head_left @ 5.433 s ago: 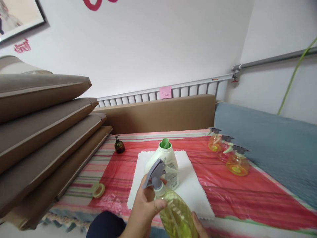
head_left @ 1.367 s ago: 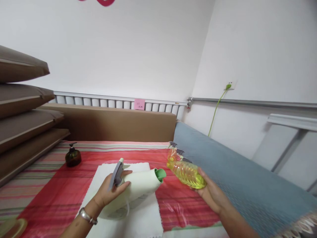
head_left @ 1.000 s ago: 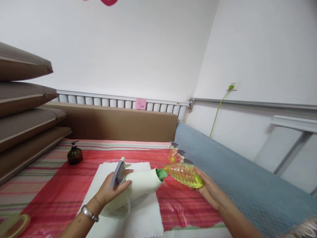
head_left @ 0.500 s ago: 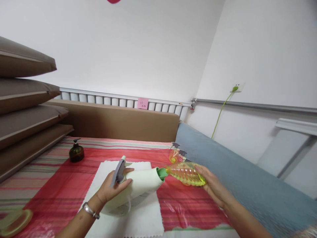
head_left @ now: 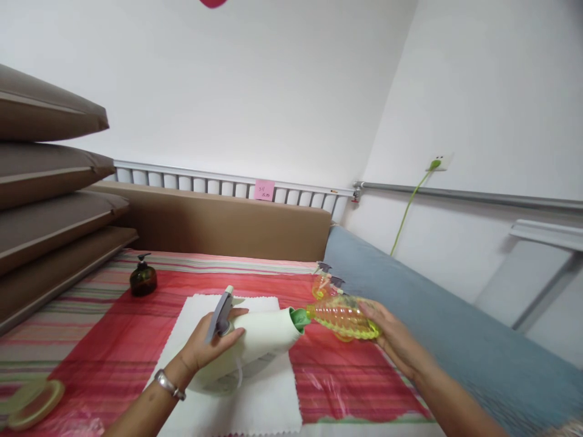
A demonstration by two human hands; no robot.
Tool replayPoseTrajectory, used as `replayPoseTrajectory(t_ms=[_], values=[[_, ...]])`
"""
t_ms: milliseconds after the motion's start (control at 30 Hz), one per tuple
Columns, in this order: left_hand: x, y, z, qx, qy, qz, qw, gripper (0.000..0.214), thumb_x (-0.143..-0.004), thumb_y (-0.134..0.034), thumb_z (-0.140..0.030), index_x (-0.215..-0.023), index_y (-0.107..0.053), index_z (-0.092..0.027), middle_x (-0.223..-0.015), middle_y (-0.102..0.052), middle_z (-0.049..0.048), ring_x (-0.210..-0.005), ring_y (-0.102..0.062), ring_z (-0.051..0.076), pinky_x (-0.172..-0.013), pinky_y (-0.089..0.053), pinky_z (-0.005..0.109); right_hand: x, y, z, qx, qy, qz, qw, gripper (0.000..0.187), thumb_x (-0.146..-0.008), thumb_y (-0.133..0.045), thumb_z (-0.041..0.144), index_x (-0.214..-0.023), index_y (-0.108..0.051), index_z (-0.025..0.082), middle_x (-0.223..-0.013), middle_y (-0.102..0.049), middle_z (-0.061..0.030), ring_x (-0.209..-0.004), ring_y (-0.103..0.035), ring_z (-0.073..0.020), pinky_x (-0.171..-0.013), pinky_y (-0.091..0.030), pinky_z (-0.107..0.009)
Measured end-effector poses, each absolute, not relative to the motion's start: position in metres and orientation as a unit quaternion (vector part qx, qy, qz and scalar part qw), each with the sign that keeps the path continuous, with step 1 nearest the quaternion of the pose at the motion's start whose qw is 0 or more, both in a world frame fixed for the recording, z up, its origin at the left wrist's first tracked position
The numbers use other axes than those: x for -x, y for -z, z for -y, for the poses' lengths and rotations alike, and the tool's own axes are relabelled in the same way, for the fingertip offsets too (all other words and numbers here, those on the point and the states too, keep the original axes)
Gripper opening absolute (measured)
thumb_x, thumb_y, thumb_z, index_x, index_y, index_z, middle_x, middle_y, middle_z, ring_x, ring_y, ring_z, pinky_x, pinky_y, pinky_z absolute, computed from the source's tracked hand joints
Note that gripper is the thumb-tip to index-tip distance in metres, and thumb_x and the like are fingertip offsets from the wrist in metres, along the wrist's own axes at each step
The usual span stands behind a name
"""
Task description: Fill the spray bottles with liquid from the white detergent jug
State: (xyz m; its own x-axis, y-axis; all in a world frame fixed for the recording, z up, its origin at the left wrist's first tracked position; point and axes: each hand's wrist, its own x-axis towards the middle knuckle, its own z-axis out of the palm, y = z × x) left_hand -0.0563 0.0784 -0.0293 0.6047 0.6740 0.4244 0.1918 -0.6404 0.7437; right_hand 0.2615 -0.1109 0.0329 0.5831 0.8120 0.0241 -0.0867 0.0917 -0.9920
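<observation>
My left hand (head_left: 207, 346) grips a white jug with a green spout (head_left: 259, 341), tipped on its side over a white cloth (head_left: 262, 403). The same hand also pinches a grey spray trigger head (head_left: 220, 314) against the jug. My right hand (head_left: 392, 337) holds a clear yellow ribbed bottle (head_left: 342, 317) lying sideways, its neck meeting the jug's green spout.
Two more yellow spray bottles (head_left: 324, 284) stand behind on the red striped cover (head_left: 113, 328). A dark pump bottle (head_left: 143, 277) sits at the left, a round lid (head_left: 31, 400) at the near left. Brown cushions (head_left: 50, 200) are stacked left; a blue blanket (head_left: 455, 340) lies right.
The trigger head came off the yellow bottle and the jug was tipped over. Over the last second my right hand brought the bottle's neck up to the jug's spout.
</observation>
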Motion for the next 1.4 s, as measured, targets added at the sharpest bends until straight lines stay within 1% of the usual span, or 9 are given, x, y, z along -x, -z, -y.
replayPoseTrajectory(t_ms=[100, 267, 467, 700, 933, 1067, 1200, 1300, 1400], values=[[0.057, 0.029, -0.078, -0.837, -0.348, -0.267, 0.326, 0.037, -0.076, -0.061, -0.04, -0.11, -0.066, -0.026, -0.091, -0.073, 0.0051, -0.084, -0.065, 0.021, -0.081, -0.049, 0.029, -0.261, -0.036, 0.111, 0.591, -0.318, 0.316, 0.671, 0.032, -0.067, -0.075, 0.044, -0.092, -0.066, 0.025, -0.098, -0.071, -0.0046, -0.093, -0.065, -0.0244, -0.076, -0.053, -0.033], [0.057, 0.029, -0.078, -0.838, -0.35, -0.266, 0.323, 0.038, -0.075, -0.061, -0.039, -0.111, -0.065, -0.026, -0.094, -0.072, 0.0053, -0.09, -0.064, 0.023, -0.085, -0.047, 0.032, -0.261, -0.04, 0.109, 0.604, -0.304, 0.335, 0.656, 0.035, -0.068, -0.073, 0.045, -0.095, -0.064, 0.024, -0.097, -0.071, -0.0048, -0.089, -0.066, -0.0236, -0.074, -0.053, -0.033], [0.057, 0.032, -0.08, -0.832, -0.363, -0.25, 0.336, 0.038, -0.074, -0.062, -0.039, -0.109, -0.066, -0.026, -0.101, -0.072, 0.0056, -0.097, -0.062, 0.024, -0.084, -0.049, 0.029, -0.263, -0.044, 0.109, 0.621, -0.299, 0.345, 0.638, 0.039, -0.069, -0.072, 0.045, -0.098, -0.061, 0.022, -0.098, -0.071, -0.0059, -0.089, -0.066, -0.0239, -0.071, -0.053, -0.031], [0.058, 0.03, -0.079, -0.835, -0.362, -0.252, 0.328, 0.037, -0.075, -0.062, -0.038, -0.109, -0.066, -0.026, -0.097, -0.073, 0.0053, -0.091, -0.064, 0.024, -0.084, -0.049, 0.031, -0.265, -0.047, 0.108, 0.63, -0.286, 0.361, 0.625, 0.041, -0.069, -0.072, 0.045, -0.1, -0.061, 0.021, -0.101, -0.07, -0.0073, -0.092, -0.065, -0.025, -0.075, -0.053, -0.033], [0.058, 0.031, -0.079, -0.84, -0.343, -0.26, 0.331, 0.038, -0.077, -0.061, -0.039, -0.112, -0.064, -0.026, -0.117, -0.066, 0.0069, -0.104, -0.06, 0.025, -0.092, -0.045, 0.033, -0.262, -0.051, 0.107, 0.652, -0.26, 0.378, 0.604, 0.04, -0.071, -0.071, 0.045, -0.102, -0.059, 0.022, -0.097, -0.07, -0.0063, -0.088, -0.065, -0.0236, -0.068, -0.052, -0.03], [0.058, 0.03, -0.079, -0.836, -0.347, -0.258, 0.337, 0.037, -0.076, -0.061, -0.038, -0.111, -0.065, -0.026, -0.113, -0.068, 0.007, -0.1, -0.062, 0.025, -0.089, -0.046, 0.032, -0.263, -0.053, 0.105, 0.671, -0.234, 0.388, 0.587, 0.042, -0.07, -0.069, 0.047, -0.102, -0.058, 0.022, -0.097, -0.068, -0.0068, -0.086, -0.064, -0.0241, -0.063, -0.052, -0.03], [0.058, 0.031, -0.08, -0.836, -0.346, -0.259, 0.338, 0.039, -0.076, -0.062, -0.039, -0.112, -0.065, -0.026, -0.108, -0.07, 0.007, -0.099, -0.062, 0.025, -0.088, -0.046, 0.032, -0.265, -0.056, 0.101, 0.698, -0.2, 0.401, 0.559, 0.05, -0.066, -0.07, 0.05, -0.104, -0.056, 0.021, -0.098, -0.068, -0.0076, -0.085, -0.064, -0.0253, -0.06, -0.051, -0.029], [0.058, 0.032, -0.081, -0.833, -0.35, -0.257, 0.343, 0.039, -0.075, -0.063, -0.039, -0.112, -0.065, -0.026, -0.1, -0.072, 0.0064, -0.099, -0.061, 0.025, -0.087, -0.047, 0.031, -0.264, -0.06, 0.098, 0.714, -0.177, 0.422, 0.53, 0.054, -0.065, -0.069, 0.053, -0.106, -0.054, 0.021, -0.102, -0.068, -0.0085, -0.09, -0.064, -0.0276, -0.066, -0.053, -0.032], [0.058, 0.033, -0.081, -0.829, -0.358, -0.254, 0.347, 0.038, -0.074, -0.065, -0.038, -0.11, -0.066, -0.026, -0.096, -0.073, 0.0062, -0.095, -0.062, 0.025, -0.085, -0.047, 0.031, -0.262, -0.067, 0.094, 0.725, -0.149, 0.454, 0.496, 0.056, -0.066, -0.067, 0.054, -0.11, -0.053, 0.022, -0.108, -0.066, -0.0087, -0.1, -0.061, -0.029, -0.081, -0.05, -0.037]])
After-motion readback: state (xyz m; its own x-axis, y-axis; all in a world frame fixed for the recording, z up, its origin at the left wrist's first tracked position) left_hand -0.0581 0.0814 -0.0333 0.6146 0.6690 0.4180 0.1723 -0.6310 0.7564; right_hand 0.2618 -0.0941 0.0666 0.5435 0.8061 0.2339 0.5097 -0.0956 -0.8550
